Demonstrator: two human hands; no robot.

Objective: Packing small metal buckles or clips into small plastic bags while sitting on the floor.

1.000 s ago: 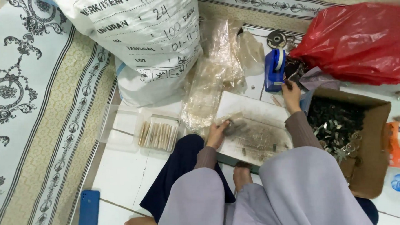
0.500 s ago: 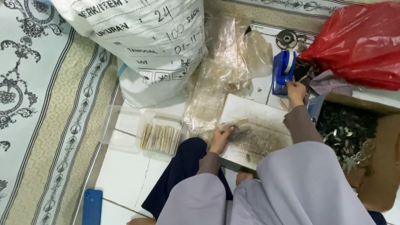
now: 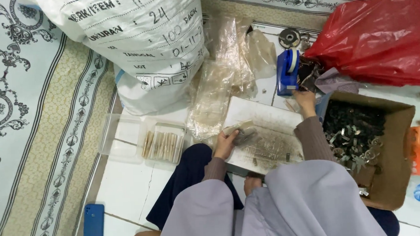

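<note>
I sit on the floor with a white board [image 3: 262, 115] across my lap, strewn with small metal pieces. My left hand [image 3: 226, 143] grips a small clear packet [image 3: 240, 129] at the board's left edge. My right hand [image 3: 304, 99] reaches forward past the board's far right corner, beside a blue tape dispenser [image 3: 287, 73]; whether it holds anything is hidden. A pile of empty clear plastic bags [image 3: 227, 79] lies just beyond the board.
A large white sack [image 3: 136, 45] stands at the back left. A clear tray [image 3: 145, 142] holds filled packets. A cardboard box [image 3: 390, 143] of metal clips sits right, a red plastic bag [image 3: 381, 39] behind it. A blue phone [image 3: 94, 226] lies on the tiles.
My right hand has reached farther forward toward the tape dispenser. My left hand has lifted a packet at the board's left edge. The view has shifted slightly.
</note>
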